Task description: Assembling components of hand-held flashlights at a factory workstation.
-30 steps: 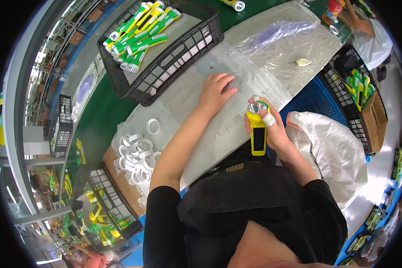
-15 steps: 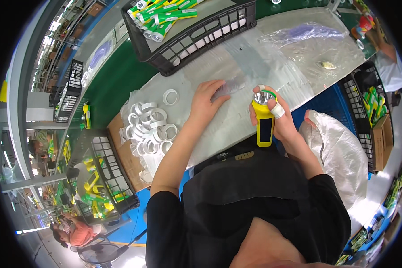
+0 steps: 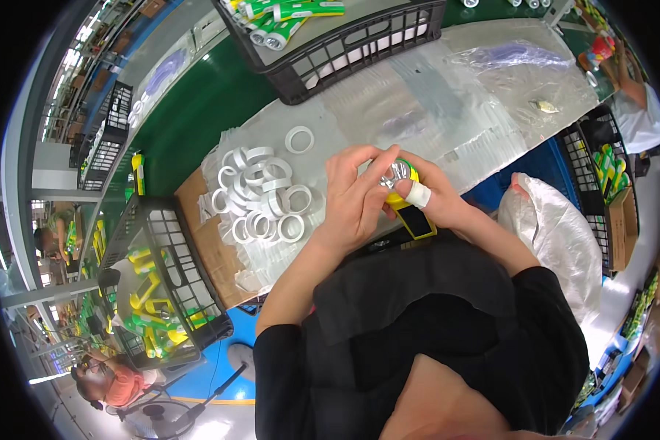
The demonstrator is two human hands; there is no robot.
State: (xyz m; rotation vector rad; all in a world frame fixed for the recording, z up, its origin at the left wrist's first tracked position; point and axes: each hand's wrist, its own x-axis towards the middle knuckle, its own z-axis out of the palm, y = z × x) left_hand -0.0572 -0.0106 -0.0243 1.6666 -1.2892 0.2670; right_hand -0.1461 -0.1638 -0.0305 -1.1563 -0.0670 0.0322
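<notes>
Torch, yellow-green, upright between both hands above counter edge, lens end up for access. Right hand wraps body, steadying; left hand fingers pinch at shiny head, maybe seating ring. White rings piled just left of left hand, within reach.

The flashlight is yellow and green, with a shiny silver front and a black patch on its side. One finger has a white bandage on it. The rings in the pile are white. They lie on clear plastic sheets. The tabletop is dark green. The crates are black with a grid pattern. The person's sleeves are black. The big bag is whitish.
</notes>
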